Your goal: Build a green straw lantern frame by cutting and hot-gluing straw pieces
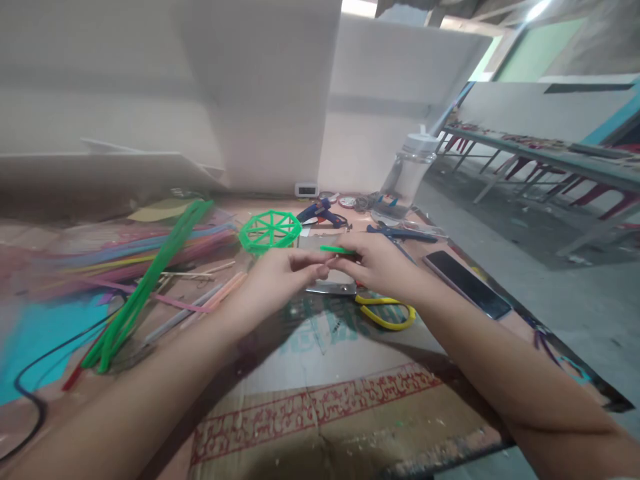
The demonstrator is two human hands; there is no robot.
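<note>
My right hand (367, 257) is closed on a short green pipe cleaner piece (336, 250), which sticks out leftward between its fingers. My left hand (290, 270) meets it fingertip to fingertip, thumb and fingers pinched together; what lies in that pinch is too small to make out. Just under both hands are scissors with a yellow handle (387, 313), their blades partly covered by my fingers. Behind my left hand stands a green octagonal frame with spokes (271, 230). A bundle of long green pipe cleaners (150, 287) lies to the left of my left forearm.
Pipe cleaners in several colours (125, 257) and a black cable (37, 400) lie at left. Toward the back are a blue glue gun (323, 212), dark-handled pliers (405, 233) and a water bottle (407, 177). A phone (467, 283) rests by the right table edge.
</note>
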